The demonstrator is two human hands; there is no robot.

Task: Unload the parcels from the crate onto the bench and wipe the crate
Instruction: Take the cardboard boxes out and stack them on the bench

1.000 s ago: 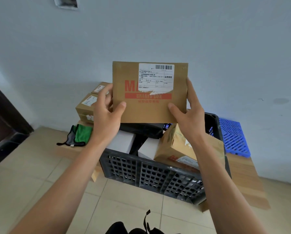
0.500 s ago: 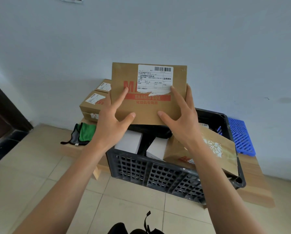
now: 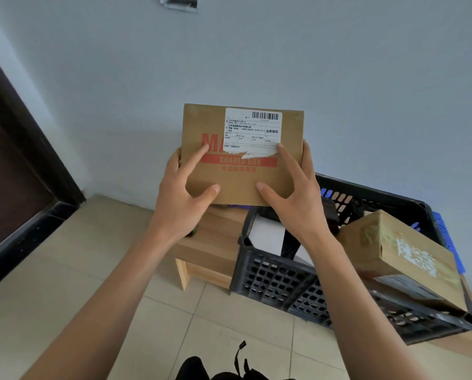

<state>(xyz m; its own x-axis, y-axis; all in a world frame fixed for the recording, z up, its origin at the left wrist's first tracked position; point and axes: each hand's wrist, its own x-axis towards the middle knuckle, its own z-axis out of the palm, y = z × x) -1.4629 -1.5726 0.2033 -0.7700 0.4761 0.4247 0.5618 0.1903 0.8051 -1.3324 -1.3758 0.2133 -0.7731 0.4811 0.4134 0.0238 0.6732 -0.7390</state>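
I hold the flat parcel (image 3: 243, 154) with both hands (image 3: 182, 198) (image 3: 292, 198) above the bench's (image 3: 213, 242) left end. The crate (image 3: 298, 286) still carries parcels; I judge wiping comes later.

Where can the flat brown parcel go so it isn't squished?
A bare strip of the wooden bench shows left of the black crate, below the flat parcel held by the left hand and right hand. The crate is crowded: a brown box leans on its right rim and white boxes sit inside.
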